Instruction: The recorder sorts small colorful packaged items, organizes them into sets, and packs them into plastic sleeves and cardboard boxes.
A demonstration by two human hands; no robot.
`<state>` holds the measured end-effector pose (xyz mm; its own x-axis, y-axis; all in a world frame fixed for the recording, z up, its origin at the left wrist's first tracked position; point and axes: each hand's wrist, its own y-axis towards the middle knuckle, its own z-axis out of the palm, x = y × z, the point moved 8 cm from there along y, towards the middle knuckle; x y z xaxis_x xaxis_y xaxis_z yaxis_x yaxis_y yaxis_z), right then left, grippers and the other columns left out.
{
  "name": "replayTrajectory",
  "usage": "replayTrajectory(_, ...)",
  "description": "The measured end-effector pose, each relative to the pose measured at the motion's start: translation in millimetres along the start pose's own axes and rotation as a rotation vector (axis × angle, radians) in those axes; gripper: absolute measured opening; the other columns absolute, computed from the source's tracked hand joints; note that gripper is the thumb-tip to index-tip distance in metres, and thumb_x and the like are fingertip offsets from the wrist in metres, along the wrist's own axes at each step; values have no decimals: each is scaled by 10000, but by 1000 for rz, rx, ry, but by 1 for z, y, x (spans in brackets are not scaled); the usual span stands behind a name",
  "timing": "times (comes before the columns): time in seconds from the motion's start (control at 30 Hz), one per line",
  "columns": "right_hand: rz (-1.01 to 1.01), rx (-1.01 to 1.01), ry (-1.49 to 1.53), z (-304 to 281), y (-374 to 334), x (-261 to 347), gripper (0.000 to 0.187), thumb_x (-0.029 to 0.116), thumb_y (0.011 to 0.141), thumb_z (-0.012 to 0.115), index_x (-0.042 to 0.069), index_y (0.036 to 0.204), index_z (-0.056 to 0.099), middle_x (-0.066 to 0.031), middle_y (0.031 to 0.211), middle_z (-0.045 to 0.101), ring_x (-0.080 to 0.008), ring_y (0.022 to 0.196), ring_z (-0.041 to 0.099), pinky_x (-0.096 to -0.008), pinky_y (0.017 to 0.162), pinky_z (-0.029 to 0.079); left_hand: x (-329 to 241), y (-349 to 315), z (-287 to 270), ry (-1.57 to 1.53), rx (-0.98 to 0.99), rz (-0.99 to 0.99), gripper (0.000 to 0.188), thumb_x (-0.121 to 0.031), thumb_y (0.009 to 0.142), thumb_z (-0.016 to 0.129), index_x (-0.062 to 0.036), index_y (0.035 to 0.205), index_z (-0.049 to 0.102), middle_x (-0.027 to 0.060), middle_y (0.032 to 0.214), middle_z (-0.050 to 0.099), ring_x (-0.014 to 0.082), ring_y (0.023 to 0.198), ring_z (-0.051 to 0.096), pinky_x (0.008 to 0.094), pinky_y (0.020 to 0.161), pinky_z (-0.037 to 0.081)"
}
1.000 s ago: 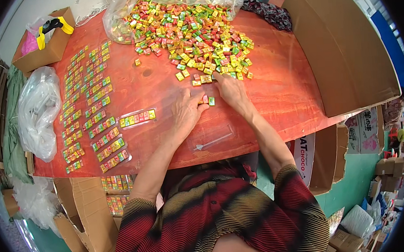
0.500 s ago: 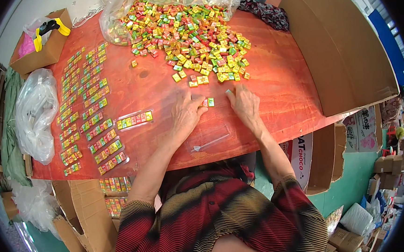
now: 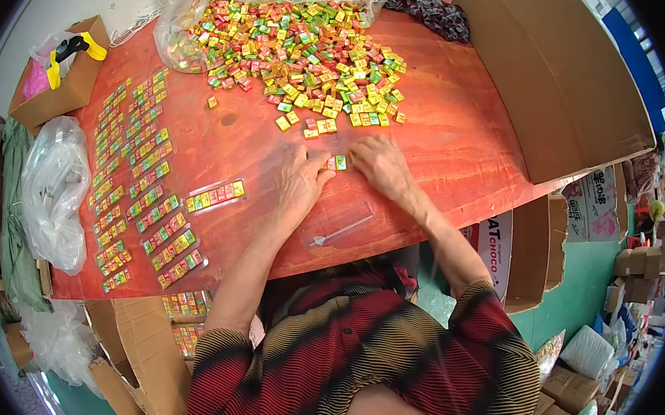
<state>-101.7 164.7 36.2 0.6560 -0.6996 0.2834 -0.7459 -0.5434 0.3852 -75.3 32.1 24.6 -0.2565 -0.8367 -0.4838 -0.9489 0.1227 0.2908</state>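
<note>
A short row of small coloured boxes, red and green-white ones showing, lies on the red table between my hands. My left hand is closed on the row's left end, thumb and forefinger pinching it. At the right end, my right hand has its fingers pressed together around a small box, mostly hidden, with only a bit of yellow showing at the fingertips. Just beyond the hands sit a few loose small boxes, in front of a big heap of the same boxes. A clear plastic tray lies nearer me.
One filled clear tray rests left of my hands, beside columns of filled trays. A clear plastic bag and an open carton stand at the left edge. A large cardboard box stands on the right.
My right hand has moved left, up to the right end of the row. My left hand stays at the row's left end. The whole view has shifted slightly.
</note>
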Motion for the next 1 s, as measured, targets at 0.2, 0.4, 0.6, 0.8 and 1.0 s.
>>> replayTrajectory(0.2,150,97,-9,-16,-3,-11,420,59,680,640,58,1085,531,-98,1131,498,-293,981,481,-368,815,426,4,0,-7,-16,36,-18,432,-237,691,678,-138,1095,563,115,924,474,298,831,534,393,686,437)
replayTrajectory(0.4,171,197,66,9,-11,-34,377,16,713,589,24,1081,511,-182,1024,512,-350,888,529,-386,749,451,12,3,-1,-176,163,-36,428,-113,696,675,-66,1096,531,133,987,472,307,889,525,380,741,439)
replayTrajectory(0.6,161,234,250,1,-6,-3,379,53,724,601,31,1088,499,-187,982,503,-358,901,522,-393,738,443,13,0,-2,-175,163,-35,435,-86,689,675,-58,1098,528,138,980,473,301,891,525,373,749,438)
replayTrajectory(0.8,160,147,197,5,-1,8,416,98,712,632,48,1103,500,-162,997,501,-342,910,518,-387,754,436,14,0,-4,-191,79,1,413,-62,683,671,-37,1074,540,142,975,476,304,884,526,367,743,441)
replayTrajectory(1.0,96,195,232,10,2,14,371,97,711,629,87,1070,539,-132,931,517,-321,885,527,-380,738,439,16,0,4,-248,83,23,336,-73,667,668,-38,988,573,107,905,504,296,855,529,388,734,436)
